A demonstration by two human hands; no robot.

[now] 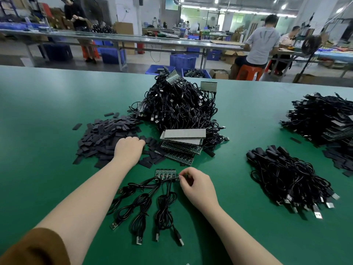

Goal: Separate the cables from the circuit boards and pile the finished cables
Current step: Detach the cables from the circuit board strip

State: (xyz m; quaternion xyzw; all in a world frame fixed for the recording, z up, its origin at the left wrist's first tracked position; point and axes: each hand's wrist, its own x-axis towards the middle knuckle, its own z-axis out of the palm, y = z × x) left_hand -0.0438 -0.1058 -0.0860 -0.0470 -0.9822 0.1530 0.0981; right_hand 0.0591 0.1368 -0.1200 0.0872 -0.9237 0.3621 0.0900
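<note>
A small green circuit board strip (pixel 165 173) lies on the green table in front of me, with several black USB cables (pixel 145 207) trailing from it toward me. My right hand (pixel 194 186) pinches the right end of that strip where a cable joins it. My left hand (pixel 129 148) reaches with curled fingers into a heap of flat black sleeves (pixel 107 136); what its fingers hold is hidden. A pile of separated cables (pixel 290 178) lies to the right. A big tangle of cables on boards (pixel 179 106) rises behind, with stacked board strips (pixel 181 148) at its foot.
Another heap of cables and boards (pixel 324 119) sits at the far right. The green table (pixel 47 115) ends at a far edge; beyond it are blue crates (pixel 182 61), workbenches and people working.
</note>
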